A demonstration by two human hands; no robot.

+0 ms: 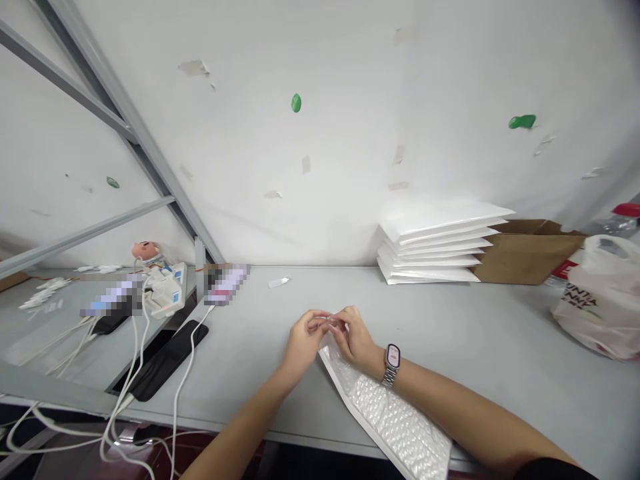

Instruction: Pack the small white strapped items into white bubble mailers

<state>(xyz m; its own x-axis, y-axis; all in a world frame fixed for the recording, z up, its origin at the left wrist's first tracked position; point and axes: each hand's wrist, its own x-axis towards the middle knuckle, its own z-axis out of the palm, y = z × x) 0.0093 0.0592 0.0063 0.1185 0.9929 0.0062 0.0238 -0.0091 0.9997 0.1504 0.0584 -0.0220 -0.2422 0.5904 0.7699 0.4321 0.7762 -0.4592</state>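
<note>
My left hand (pixel 304 340) and my right hand (pixel 354 339) meet over the grey table (pixel 500 333), fingers pinched together on a small clear item (pixel 331 321) that I cannot make out. A white bubble mailer (pixel 395 420) lies under my right wrist and runs toward the table's front edge. A watch (pixel 393 360) is on my right wrist.
A stack of white mailers (pixel 435 247) and a brown cardboard box (pixel 525 253) stand at the back right by the wall. A white plastic bag (pixel 600 300) sits far right. Phones, white cables (pixel 150 373) and a power strip (pixel 165 287) lie left. A small clear packet (pixel 279 283) lies mid-table.
</note>
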